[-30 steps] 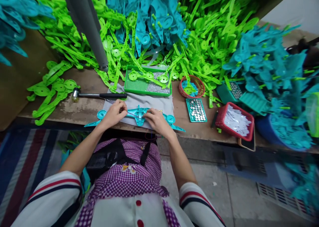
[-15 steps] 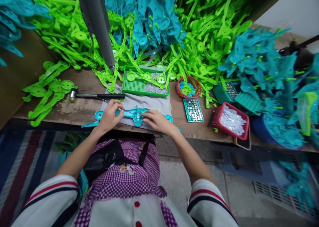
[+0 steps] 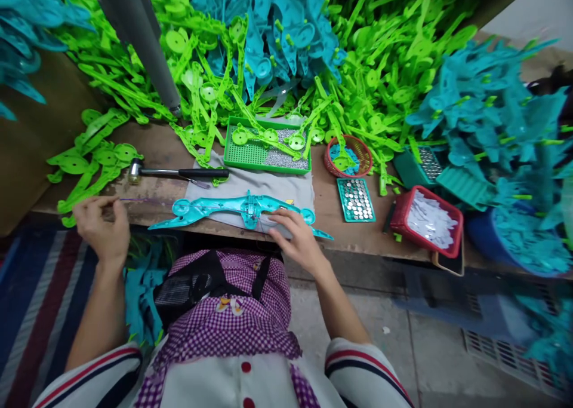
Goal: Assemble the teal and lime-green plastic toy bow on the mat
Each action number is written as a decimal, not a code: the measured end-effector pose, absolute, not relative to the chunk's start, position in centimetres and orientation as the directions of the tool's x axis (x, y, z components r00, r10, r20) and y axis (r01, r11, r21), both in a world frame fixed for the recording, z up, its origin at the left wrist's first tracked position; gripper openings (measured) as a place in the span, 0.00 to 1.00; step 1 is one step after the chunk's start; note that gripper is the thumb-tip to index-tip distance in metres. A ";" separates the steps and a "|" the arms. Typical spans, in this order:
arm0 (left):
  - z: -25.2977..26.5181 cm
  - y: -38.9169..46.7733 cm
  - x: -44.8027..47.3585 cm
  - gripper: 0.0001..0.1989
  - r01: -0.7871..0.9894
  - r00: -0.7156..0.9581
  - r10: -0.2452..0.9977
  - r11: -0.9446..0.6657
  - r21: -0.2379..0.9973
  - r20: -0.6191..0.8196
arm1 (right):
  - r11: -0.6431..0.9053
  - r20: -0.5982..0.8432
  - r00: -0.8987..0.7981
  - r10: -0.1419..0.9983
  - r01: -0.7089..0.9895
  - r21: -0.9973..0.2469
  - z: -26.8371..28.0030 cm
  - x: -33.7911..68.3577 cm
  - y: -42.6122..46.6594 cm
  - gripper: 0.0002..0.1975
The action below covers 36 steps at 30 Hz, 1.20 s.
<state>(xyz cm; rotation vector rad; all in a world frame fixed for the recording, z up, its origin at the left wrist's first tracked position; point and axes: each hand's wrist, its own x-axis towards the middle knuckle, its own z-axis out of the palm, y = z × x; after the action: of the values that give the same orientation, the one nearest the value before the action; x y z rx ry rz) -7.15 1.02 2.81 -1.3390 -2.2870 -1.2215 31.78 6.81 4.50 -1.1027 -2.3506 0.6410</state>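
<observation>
A blue, bow-shaped plastic part (image 3: 224, 206) lies across a grey cloth (image 3: 290, 188) at the bench's front edge. My left hand (image 3: 102, 226) is out to the left, clear of that part, its fingers pinched on a thin dark string (image 3: 145, 201). The string runs taut to the right towards the middle of the part. At the right half of the part, beside its raised centre, my right hand (image 3: 293, 235) grips the front side with fingers and thumb. Its fingertips are partly hidden.
A hammer (image 3: 179, 172) lies behind the part. A green tray (image 3: 268, 166) of small metal pieces stands beyond. On the right are a red basket (image 3: 329, 166), a teal tray of round discs (image 3: 357, 199) and a red box (image 3: 452, 241). Green parts (image 3: 385, 79) pile up behind.
My left hand has left the blue part and moved far left, drawing the string out. My right hand has shifted slightly to the right and stays at the part.
</observation>
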 end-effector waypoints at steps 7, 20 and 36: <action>4.5 2.2 -6.9 0.08 0.197 -0.773 0.633 0.179 0.964 0.040 | 0.490 0.147 -0.480 0.865 0.743 -0.456 2.3 29.7 6.5 0.14; 7.8 -0.5 -10.1 0.13 0.182 -0.193 0.912 0.396 0.900 -0.362 | 0.407 0.104 -0.412 0.905 0.771 -0.490 3.2 28.7 7.6 0.12; 6.4 1.3 -9.2 0.13 0.626 -0.580 0.791 0.282 0.728 0.193 | 0.283 0.106 -0.264 0.959 0.865 -0.414 0.8 28.0 1.7 0.15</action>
<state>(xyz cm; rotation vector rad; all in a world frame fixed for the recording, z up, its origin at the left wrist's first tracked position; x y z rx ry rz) -9.19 1.29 6.36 -1.5028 -2.6729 -1.3470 27.96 1.68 0.76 -1.6548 -2.2241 0.3919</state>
